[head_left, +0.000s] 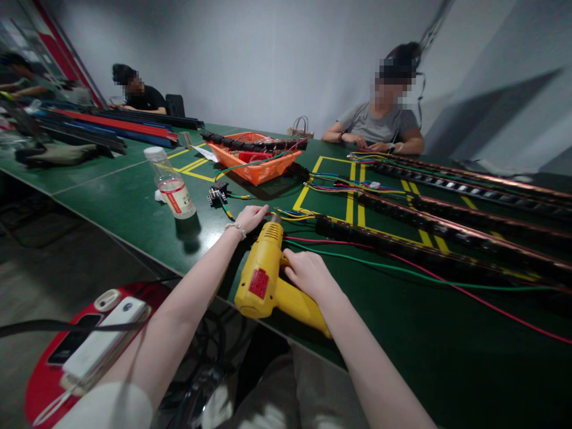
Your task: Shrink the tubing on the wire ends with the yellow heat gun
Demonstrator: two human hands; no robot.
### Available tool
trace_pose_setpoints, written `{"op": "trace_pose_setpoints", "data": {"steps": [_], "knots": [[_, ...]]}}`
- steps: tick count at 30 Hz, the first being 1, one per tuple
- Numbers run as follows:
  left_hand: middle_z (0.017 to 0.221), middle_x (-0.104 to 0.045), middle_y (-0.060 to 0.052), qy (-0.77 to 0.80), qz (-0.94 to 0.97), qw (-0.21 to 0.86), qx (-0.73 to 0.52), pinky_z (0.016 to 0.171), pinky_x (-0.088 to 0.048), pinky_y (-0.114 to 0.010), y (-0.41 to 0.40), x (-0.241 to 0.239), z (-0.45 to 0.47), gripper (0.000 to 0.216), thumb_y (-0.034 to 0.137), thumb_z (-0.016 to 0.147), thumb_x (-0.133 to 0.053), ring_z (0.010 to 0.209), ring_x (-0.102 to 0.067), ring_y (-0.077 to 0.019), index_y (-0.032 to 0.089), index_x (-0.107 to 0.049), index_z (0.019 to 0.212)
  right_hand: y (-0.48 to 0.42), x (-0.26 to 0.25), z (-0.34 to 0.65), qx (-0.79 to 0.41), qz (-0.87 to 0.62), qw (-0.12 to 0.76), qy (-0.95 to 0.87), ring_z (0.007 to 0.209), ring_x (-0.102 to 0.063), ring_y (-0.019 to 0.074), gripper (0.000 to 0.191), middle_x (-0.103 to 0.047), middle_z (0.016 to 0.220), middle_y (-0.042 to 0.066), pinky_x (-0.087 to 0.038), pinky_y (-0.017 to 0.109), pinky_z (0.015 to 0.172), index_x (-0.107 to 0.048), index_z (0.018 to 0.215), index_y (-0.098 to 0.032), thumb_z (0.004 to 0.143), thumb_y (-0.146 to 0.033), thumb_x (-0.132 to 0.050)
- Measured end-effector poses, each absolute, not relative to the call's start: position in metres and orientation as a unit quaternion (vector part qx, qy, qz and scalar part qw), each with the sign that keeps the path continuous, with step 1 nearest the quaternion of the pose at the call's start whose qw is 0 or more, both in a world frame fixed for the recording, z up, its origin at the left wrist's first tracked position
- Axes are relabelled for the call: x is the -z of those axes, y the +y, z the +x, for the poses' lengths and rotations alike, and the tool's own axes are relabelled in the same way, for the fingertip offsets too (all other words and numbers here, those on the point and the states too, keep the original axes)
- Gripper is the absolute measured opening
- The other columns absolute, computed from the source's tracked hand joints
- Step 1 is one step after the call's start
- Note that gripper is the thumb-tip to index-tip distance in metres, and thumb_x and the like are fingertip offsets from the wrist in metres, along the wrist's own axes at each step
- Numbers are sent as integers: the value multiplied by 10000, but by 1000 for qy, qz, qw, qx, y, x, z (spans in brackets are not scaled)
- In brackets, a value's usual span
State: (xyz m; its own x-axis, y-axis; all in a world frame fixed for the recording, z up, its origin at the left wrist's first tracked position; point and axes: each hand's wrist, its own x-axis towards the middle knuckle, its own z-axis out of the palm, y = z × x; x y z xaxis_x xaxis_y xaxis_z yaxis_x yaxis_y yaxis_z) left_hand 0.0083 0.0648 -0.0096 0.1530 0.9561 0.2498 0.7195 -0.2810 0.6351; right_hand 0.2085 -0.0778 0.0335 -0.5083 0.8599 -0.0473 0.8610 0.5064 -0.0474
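Observation:
A yellow heat gun lies at the table's near edge, its metal nozzle toward a bundle of thin coloured wires. My right hand is curled against the gun where handle and body meet; its wrist crosses the handle, and the fingertips are partly hidden. Just beyond the nozzle, my left hand has its fingers together at the wire ends. What lies under those fingers is mostly hidden. A black connector with short leads rests left of this hand. Red and green wires trail away to the right.
An orange basket of parts and a bottle stand on the green table. Long dark strips with copper edges extend rightward. A red stool bears phones at lower left. Other people sit across the table and farther left.

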Motion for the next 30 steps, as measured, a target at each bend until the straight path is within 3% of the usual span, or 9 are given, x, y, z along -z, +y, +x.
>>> {"op": "trace_pose_setpoints", "data": {"steps": [15,30], "knots": [[511,-419,17,551,732,215,-339,497,-226,-247,76,21,1,579,644,810,-292,533,-345,-105,164,-436,521,-74,-31,192,1,473,-2,881,844,-644,209,317,-688,915,77,-398,302,736,-484,1151,-186,889,-357,-432],[495,-450,12,541,754,200,-314,526,-257,-257,66,12,6,566,589,850,-286,500,-381,-108,167,-454,514,-82,-36,246,10,488,27,873,823,-638,186,139,-691,870,53,-353,293,787,-505,977,-190,889,-241,-411]]}}
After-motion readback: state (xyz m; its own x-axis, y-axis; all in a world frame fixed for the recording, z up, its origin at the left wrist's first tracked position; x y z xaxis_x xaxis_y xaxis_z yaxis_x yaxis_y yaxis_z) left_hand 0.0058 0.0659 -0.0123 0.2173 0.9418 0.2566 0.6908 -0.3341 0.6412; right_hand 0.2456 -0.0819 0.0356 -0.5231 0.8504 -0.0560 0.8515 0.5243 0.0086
